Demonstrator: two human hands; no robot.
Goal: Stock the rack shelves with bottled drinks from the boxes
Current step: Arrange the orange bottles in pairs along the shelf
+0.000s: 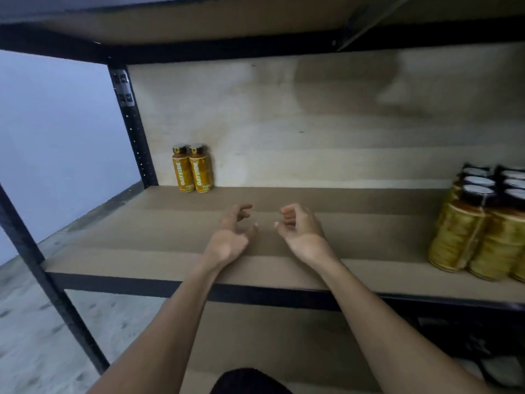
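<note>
Two bottles (192, 169) at centre left are orange with pale lettering and black caps. The bottle group (480, 231) at right is golden-yellow, dark-capped. The shelf (136, 240) is tan, the frame (133, 123) black, the wall (56, 137) pale blue-grey, the floor (28, 322) mottled grey.

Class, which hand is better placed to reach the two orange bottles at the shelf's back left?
Probably the left hand: empty, fingers loosely curled, it hovers nearer the two orange bottles; the right hand is farther right.
</note>
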